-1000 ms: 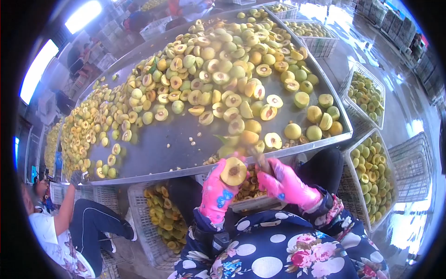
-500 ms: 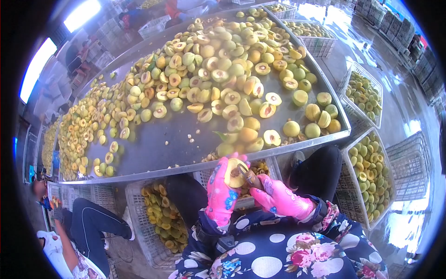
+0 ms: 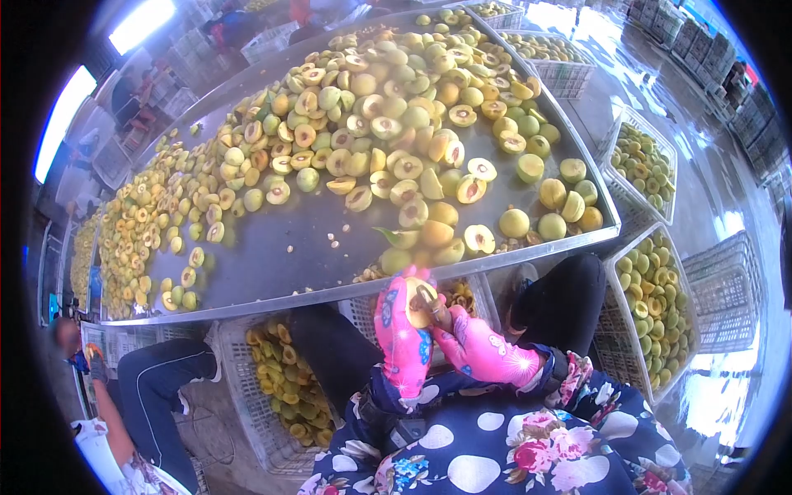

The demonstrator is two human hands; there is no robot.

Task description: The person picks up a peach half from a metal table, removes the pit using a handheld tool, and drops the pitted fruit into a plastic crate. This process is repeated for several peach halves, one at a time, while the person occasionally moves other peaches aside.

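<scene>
Over the near edge of the metal table (image 3: 272, 260), my left hand (image 3: 402, 338), in a pink patterned glove, is closed around a yellow-green peach half (image 3: 416, 312) with its cut face up. Wrapped round a short brown handle, my right hand (image 3: 490, 351) grips a pitting knife (image 3: 441, 317), also in a pink glove. The knife's curved metal end rests at the centre of the cut face, where the pit sits. Halved and whole peaches (image 3: 404, 169) lie heaped on the table just beyond my hands.
Below the table edge stands a crate of peach pieces (image 3: 285, 384), with another crate (image 3: 363, 318) between my knees. To my right are full crates (image 3: 652, 309) and a stack of grey crates (image 3: 722, 285). At the left sits a co-worker in dark trousers (image 3: 161, 384).
My hands have drawn closer together, the left shifting slightly right and tilting. The knife's end has moved further over the peach half's middle. The view has shifted slightly.
</scene>
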